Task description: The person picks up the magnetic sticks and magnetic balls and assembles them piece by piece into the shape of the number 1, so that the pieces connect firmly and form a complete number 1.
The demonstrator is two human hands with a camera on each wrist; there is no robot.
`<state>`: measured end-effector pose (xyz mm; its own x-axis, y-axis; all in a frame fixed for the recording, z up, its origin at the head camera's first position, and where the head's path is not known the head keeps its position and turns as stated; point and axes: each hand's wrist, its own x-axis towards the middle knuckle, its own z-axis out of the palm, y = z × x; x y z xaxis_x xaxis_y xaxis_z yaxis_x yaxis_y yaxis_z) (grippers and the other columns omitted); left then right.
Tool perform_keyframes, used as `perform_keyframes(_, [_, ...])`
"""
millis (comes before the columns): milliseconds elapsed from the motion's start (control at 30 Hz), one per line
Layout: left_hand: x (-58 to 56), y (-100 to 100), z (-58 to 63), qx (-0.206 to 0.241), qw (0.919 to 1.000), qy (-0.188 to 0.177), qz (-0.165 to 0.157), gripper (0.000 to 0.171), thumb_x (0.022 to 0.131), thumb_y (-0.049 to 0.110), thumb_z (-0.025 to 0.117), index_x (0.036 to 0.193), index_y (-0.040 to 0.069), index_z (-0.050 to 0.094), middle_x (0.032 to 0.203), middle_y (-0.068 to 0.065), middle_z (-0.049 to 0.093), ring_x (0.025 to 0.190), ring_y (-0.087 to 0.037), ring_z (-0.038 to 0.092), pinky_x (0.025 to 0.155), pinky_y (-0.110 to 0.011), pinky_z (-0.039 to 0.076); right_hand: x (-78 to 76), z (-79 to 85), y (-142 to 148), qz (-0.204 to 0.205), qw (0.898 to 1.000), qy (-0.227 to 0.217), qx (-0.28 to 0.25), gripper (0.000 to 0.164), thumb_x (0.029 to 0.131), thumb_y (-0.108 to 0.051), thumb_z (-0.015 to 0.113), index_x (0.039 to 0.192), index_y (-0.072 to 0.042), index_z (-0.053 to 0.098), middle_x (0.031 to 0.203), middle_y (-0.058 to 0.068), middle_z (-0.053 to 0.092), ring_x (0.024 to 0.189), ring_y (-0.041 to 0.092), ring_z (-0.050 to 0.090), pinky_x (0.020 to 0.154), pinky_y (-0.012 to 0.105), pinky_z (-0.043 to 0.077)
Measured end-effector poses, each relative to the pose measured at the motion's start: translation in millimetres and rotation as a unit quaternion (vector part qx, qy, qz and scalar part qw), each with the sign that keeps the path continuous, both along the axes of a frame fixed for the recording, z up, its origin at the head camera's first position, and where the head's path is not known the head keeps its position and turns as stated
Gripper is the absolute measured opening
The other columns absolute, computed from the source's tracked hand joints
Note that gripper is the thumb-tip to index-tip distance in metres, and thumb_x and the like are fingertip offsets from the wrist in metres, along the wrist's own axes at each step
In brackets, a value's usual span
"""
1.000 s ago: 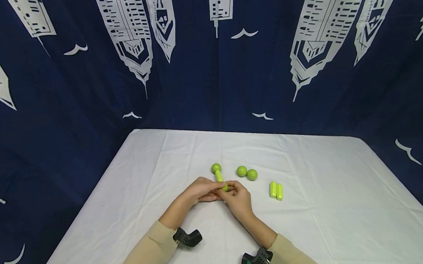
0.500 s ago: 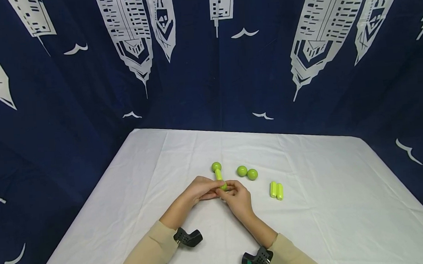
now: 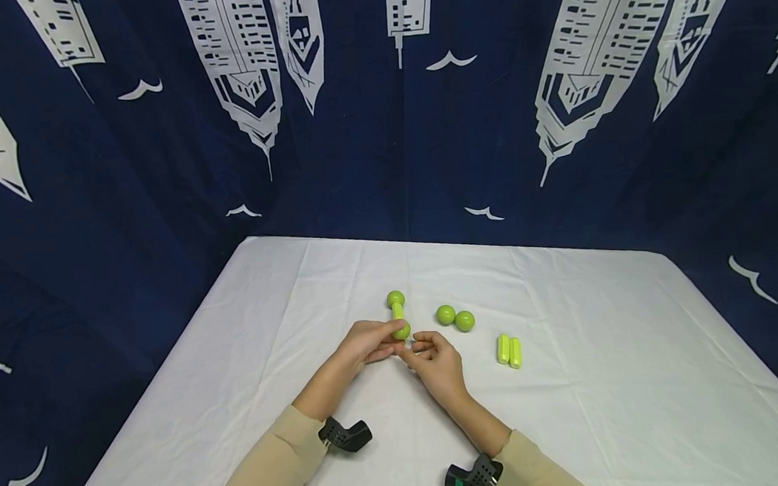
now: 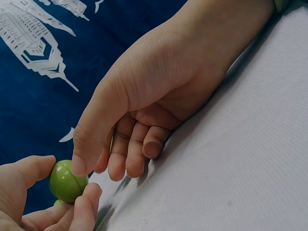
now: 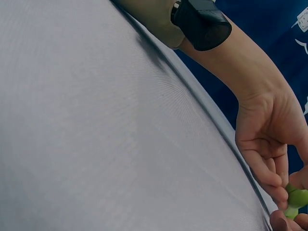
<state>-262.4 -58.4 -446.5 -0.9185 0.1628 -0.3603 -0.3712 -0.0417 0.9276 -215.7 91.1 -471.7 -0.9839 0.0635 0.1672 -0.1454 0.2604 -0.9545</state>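
Pinching the near ball (image 3: 403, 333) of a green dumbbell-shaped piece (image 3: 397, 311), the left hand (image 3: 366, 342) holds its long axis pointing toward the far edge of the table (image 3: 612, 385) — while the right hand (image 3: 440, 366), fingers loosely bent and apparently holding nothing, rests just beside that ball, on its right. Farther out lie two loose balls (image 3: 464, 321) and, toward the right edge, two rods (image 3: 515, 353) side by side — both pairs nearer the right hand.
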Motion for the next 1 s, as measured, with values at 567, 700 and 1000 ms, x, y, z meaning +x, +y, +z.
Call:
perform_keyframes(567, [-8.0,-6,-8.4,0.050,0.9985,-0.017,-0.015,0.038,0.096,0.019,0.064,0.116,-0.013,0.061,0.078,-0.007,0.070,0.068,-0.009,0.068,0.067,-0.016,0.057,1.6,1.6,-2,0.006,1.000,-0.009,-0.017,0.044,0.083,-0.018,0.079,0.113,0.008,0.060,0.091,0.010,0.065,0.065,0.007,0.062,0.053,0.015,0.050])
perform_keyframes(700, [-7.7,-5,-8.6,0.051,0.9984,-0.013,-0.021,0.038,0.096,0.018,0.064,0.117,-0.013,0.060,0.079,-0.007,0.070,0.069,-0.010,0.068,0.068,-0.016,0.057,0.4,4.1,1,0.012,0.999,-0.017,-0.028,0.043,0.085,-0.016,0.077,0.114,0.009,0.058,0.090,0.010,0.065,0.065,0.011,0.063,0.054,0.017,0.051])
perform_keyframes(1000, [-7.8,-3,-11.2,0.041,0.9990,-0.004,-0.019,0.038,0.095,0.018,0.065,0.117,-0.012,0.060,0.078,-0.006,0.069,0.068,-0.008,0.068,0.068,-0.016,0.057,1.0,14.4,13,0.009,0.999,-0.041,-0.015,0.039,0.090,-0.021,0.070,0.114,0.009,0.059,0.087,0.011,0.067,0.065,0.017,0.064,0.055,0.022,0.053])
